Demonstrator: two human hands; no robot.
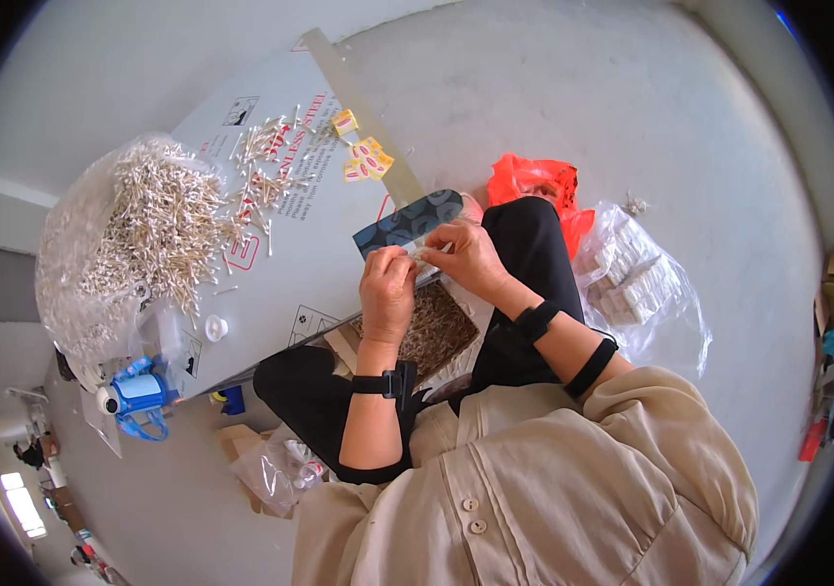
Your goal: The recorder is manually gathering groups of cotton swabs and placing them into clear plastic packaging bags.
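Note:
My left hand (387, 293) and my right hand (473, 260) meet over the near edge of the table, fingertips pinched close together. Something small and whitish shows between them, too small to make out. Just beyond my fingers lies a dark blue-grey patterned strip (407, 225). Below my hands, between my knees, a box (439, 327) holds many loose cotton swabs. To the left, a big clear plastic bag (61, 244) spills a heap of cotton swabs (158, 220) onto the table. Scattered swabs (271, 176) lie farther along it.
Yellow-and-white cards (368, 159) and a small yellow box (344, 122) sit near the table's edge. A white round cap (216, 328) and a blue bottle (139, 393) are at left. A red bag (534, 178) and a clear bag of white packs (637, 283) lie at right.

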